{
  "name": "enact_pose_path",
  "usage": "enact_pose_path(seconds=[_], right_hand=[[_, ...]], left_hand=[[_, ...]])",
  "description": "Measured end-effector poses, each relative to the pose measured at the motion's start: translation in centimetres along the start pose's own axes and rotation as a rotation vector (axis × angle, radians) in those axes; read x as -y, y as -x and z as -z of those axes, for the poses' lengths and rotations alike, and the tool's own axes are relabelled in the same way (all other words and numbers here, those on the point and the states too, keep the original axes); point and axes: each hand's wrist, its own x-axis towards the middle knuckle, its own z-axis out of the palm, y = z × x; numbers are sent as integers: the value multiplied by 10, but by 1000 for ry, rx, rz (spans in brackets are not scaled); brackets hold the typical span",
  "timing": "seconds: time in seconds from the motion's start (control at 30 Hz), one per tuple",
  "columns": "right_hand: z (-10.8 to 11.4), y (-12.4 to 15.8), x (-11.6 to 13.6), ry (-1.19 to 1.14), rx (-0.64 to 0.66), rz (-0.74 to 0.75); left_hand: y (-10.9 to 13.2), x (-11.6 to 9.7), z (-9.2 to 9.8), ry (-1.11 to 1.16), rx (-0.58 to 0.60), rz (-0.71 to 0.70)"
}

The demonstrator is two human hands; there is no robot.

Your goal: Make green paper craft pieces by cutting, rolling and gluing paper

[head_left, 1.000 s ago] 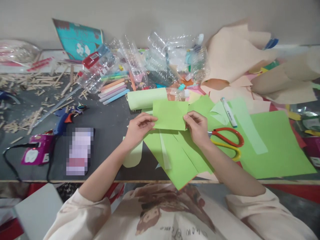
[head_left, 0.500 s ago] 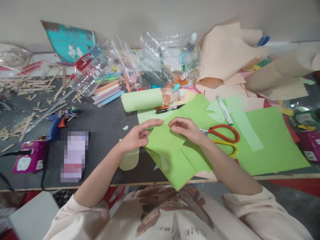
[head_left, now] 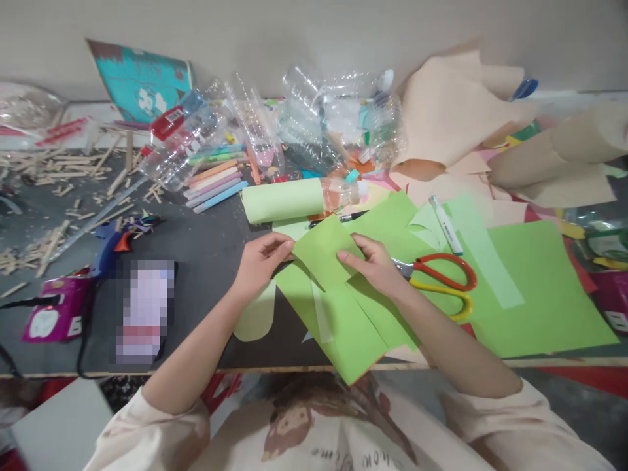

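Observation:
A small green paper square [head_left: 324, 247] is held up between my two hands, one corner pointing away from me. My left hand [head_left: 262, 261] pinches its left corner between thumb and fingers. On the right side, my right hand [head_left: 370, 261] grips the piece with the thumb on top and fingers behind. Beneath it lie larger green sheets [head_left: 350, 347], partly covered by the square. Just right of my right hand are scissors [head_left: 444, 271] with one red and one yellow handle loop, their blades mostly hidden behind the hand.
Beyond my hands lies a bottle wrapped in pale green paper [head_left: 284, 201]. A marker [head_left: 446, 226] rests on green paper at right. Leftward are a phone [head_left: 144, 314], a blue glue gun [head_left: 105, 248] and scattered wooden sticks [head_left: 63, 173]. Clear plastic bottles [head_left: 314, 111] crowd the back.
The green square has turned and lifted, showing more of its flat face. My left hand has shifted to its left corner, and my right thumb now lies over its right side.

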Motion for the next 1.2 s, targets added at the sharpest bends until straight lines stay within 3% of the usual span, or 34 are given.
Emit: enact_pose_path(seconds=[0.1,0.33,0.5,0.67,0.8,0.97,1.2], right_hand=[[-1,0,1,15,3,16],[-3,1,4,-47,72,-36],[-3,2,-2,-62,83,-95],[-3,2,-5,-57,50,-101],[-2,0,-5,-78,-14,-74],[-3,0,-4,-93,-77,-66],[-10,2,0,-45,-2,-41]], left_hand=[[0,-2,-1,-33,-38,-25],[-1,4,0,-131,36,-81],[-1,3,1,-146,-24,-72],[0,4,1,-25,-60,-116],[3,9,1,150,31,-176],[7,14,-2,101,124,-209],[5,8,-6,29,43,-147]])
